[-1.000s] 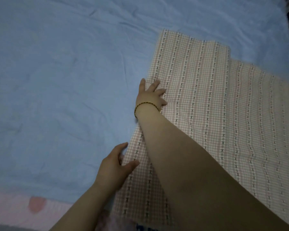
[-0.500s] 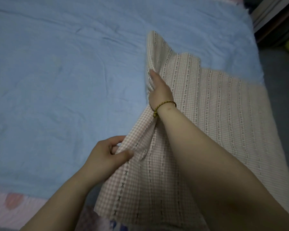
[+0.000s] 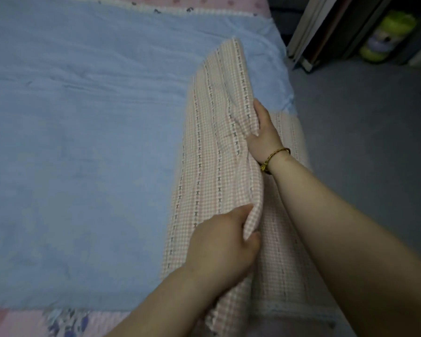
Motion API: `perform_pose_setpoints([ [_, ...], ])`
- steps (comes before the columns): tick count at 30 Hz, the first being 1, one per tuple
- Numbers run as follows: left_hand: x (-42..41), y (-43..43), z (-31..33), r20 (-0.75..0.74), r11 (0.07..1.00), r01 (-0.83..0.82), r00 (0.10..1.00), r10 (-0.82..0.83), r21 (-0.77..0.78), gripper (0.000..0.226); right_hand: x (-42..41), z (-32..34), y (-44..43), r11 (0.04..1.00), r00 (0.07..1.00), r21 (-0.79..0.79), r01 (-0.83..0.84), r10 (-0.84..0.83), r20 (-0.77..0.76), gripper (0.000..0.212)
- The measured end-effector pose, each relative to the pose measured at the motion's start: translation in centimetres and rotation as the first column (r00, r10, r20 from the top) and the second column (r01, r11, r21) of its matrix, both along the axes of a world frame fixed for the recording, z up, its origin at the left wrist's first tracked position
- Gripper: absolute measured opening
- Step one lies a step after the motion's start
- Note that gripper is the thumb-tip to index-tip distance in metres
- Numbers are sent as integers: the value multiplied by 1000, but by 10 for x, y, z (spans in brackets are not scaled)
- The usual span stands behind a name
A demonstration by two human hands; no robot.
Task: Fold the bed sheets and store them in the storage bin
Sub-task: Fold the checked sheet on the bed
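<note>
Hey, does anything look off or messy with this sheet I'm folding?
Nothing torn or spilled. The checked sheet is just mid-fold: its lifted edge sags and wrinkles between the left hand and right hand.

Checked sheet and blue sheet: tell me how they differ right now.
The checked sheet has pink-and-white checks with dotted stripes; the blue sheet is plain.
The checked sheet is raised in a fold, gripped by the left hand and right hand; the blue sheet lies flat, unheld.
The checked sheet shows as a narrow strip; the blue sheet spreads far wider.
Both are soft, creased cloth.
</note>
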State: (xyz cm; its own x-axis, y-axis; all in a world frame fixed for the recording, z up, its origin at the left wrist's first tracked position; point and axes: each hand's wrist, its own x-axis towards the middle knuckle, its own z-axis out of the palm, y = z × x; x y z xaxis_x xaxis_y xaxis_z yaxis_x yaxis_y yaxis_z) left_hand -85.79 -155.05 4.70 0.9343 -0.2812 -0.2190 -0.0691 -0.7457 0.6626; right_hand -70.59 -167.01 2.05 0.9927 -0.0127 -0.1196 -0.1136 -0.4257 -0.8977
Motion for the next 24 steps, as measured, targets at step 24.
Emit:
perform_pose_setpoints([
  [24, 41, 13, -133, -173, 834, -526, 848, 500, -167, 55, -103, -127, -80, 834, 877, -514, 199, -386, -286, 71],
])
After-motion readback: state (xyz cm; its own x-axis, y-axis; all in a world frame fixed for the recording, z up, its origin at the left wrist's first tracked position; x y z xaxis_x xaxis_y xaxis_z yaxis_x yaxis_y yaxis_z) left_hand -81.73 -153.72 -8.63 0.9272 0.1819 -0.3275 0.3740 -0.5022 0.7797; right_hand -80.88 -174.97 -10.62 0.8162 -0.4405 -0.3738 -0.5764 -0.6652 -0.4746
